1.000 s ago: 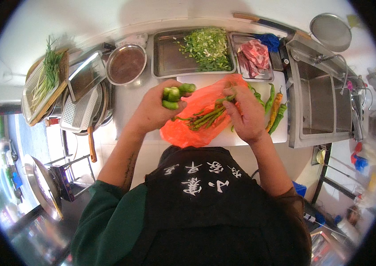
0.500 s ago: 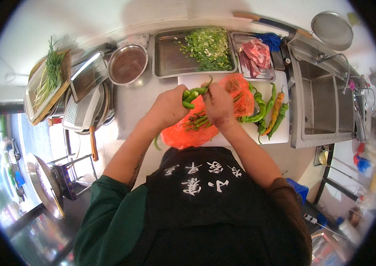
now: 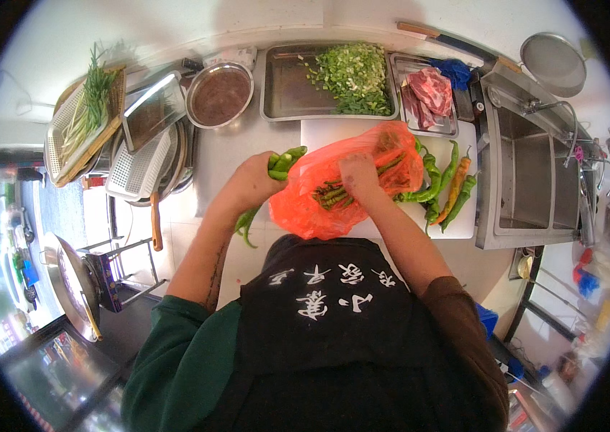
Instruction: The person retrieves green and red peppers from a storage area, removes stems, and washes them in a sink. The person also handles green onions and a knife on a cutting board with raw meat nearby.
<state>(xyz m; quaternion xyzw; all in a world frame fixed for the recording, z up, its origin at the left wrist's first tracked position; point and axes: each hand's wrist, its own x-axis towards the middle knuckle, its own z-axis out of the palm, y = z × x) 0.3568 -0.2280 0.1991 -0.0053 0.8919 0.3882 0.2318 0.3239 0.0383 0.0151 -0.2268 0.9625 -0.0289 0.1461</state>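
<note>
My left hand point(image 3: 251, 183) is closed round several green chili peppers point(image 3: 287, 163); their cut or broken ends stick out toward the right, and long tips hang below the wrist. Just right of it spreads a thin orange-red plastic bag point(image 3: 305, 209) with a bunch of green pepper stems point(image 3: 330, 194) lying in it. Over the bag's middle, my right hand point(image 3: 359, 176) has its fingers curled, and what they hold, if anything, is hidden. More green peppers point(image 3: 449, 169) and an orange-yellow pepper point(image 3: 456, 193) lie right of the bag on a white cutting board point(image 3: 402, 223).
Behind the board are a steel tray point(image 3: 294, 86) of chopped scallions point(image 3: 352, 75) and a smaller tray of raw meat point(image 3: 429, 92). A steel bowl point(image 3: 220, 97) stands at back left, near baskets with whole scallions point(image 3: 92, 108). At right is a steel sink point(image 3: 528, 173).
My hands have come apart. The left moved left with the green peppers; the right moved away from their ends and down over the stems in the bag. The view shifted slightly.
</note>
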